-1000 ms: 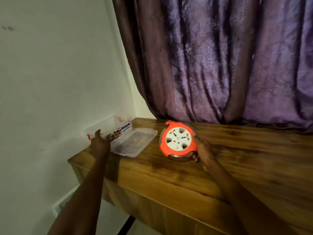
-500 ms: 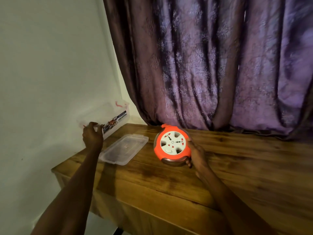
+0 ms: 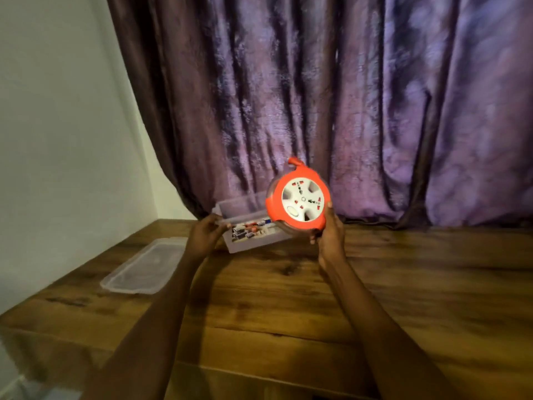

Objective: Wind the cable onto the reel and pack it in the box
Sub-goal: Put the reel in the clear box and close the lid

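On the table (image 3: 288, 298), the lid (image 3: 144, 268) lies left. The box (image 3: 248, 226) is gripped by the left hand (image 3: 206, 233); the reel (image 3: 298, 202) is held above it by the right hand (image 3: 328, 235). A one-sided grip risks a tilted box or a dropped reel.

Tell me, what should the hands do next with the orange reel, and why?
Probably lower the orange reel into the clear box. The right hand holds it lifted beside the box, the left hand grips the box's end, and the lid lies off.

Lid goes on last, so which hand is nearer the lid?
Left. The left hand grips the box just right of the lid; the right hand holds the reel, farther right.
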{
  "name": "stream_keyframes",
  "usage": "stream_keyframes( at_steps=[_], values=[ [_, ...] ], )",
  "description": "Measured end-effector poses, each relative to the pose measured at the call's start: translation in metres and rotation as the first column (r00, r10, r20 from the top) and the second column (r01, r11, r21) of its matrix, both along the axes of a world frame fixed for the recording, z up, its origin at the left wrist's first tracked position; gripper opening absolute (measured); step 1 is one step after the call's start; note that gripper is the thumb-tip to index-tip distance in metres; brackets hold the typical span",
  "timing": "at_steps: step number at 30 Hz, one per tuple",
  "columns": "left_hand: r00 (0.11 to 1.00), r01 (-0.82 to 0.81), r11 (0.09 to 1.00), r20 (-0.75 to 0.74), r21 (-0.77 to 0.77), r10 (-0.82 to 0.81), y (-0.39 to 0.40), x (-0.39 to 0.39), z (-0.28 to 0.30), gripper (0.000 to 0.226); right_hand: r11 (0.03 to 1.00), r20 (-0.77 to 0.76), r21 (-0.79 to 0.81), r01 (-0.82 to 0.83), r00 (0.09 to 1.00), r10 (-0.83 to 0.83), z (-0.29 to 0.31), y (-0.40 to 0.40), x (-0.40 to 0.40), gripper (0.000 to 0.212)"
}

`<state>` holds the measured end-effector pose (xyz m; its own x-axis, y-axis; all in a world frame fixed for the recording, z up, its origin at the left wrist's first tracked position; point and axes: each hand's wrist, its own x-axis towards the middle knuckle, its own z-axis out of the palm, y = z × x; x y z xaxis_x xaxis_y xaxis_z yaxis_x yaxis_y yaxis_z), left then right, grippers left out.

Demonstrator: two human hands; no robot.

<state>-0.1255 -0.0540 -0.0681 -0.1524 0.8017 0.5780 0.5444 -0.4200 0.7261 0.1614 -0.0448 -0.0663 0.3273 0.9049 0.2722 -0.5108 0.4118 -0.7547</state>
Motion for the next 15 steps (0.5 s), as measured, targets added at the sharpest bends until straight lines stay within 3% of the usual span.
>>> stream_keyframes(
  at_steps=[3,7,12,15],
  values=[
    [0.982,0.179,0.979,0.083,-0.100,-0.171,0.002,0.042,-0.015,0.008,0.996,0.036,0.030,0.082,0.996,-0.083,0.012,0.003,0.032,0.029],
    [0.867,0.410,0.902,0.364,-0.136,-0.339,0.001,0.086,-0.033,0.007,0.987,0.214,0.058,0.148,0.964,-0.157,0.035,0.007,0.081,0.028],
    [0.818,0.490,0.867,0.390,-0.090,-0.422,0.009,0.112,-0.043,0.009,0.974,0.539,0.104,0.202,0.811,-0.226,0.056,0.010,0.119,0.026],
    [0.818,0.498,0.858,0.395,-0.126,-0.418,0.016,0.117,-0.052,0.020,0.979,0.720,0.123,0.161,0.665,-0.200,0.061,0.012,0.130,0.027]
  ],
)
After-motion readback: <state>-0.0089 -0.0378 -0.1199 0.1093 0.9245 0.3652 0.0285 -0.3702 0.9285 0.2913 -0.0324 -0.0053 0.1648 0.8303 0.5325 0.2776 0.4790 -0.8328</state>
